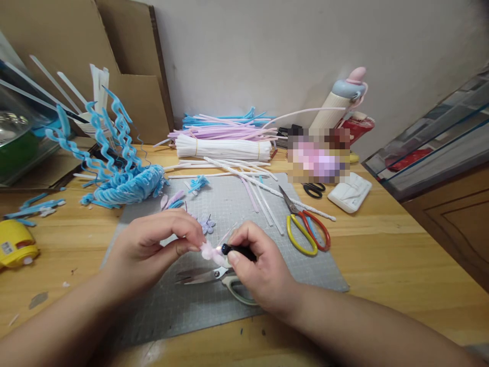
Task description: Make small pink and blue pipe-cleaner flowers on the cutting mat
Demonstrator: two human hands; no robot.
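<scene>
My left hand (164,244) pinches a small fluffy pale-pink chenille piece (208,251) between thumb and fingertips. My right hand (262,270) is closed around a short black tool (240,251) with a bright glow at its tip. That tip is at the pink piece; whether they touch is unclear. Beneath both hands, scissors with pale grey-green handles (240,293) lie with blades pointing left on the grey cutting mat (175,316). A lilac chenille flower (208,224) and blue and lilac scraps (175,200) lie just beyond my left hand.
A blue chenille ring with curly strands (130,184) stands at left, near a yellow tool (17,244). White chenille stems (223,148) are bundled at the back. Red-and-yellow scissors (305,229) and a white case (349,192) lie to the right, with a bottle (332,104) by the wall.
</scene>
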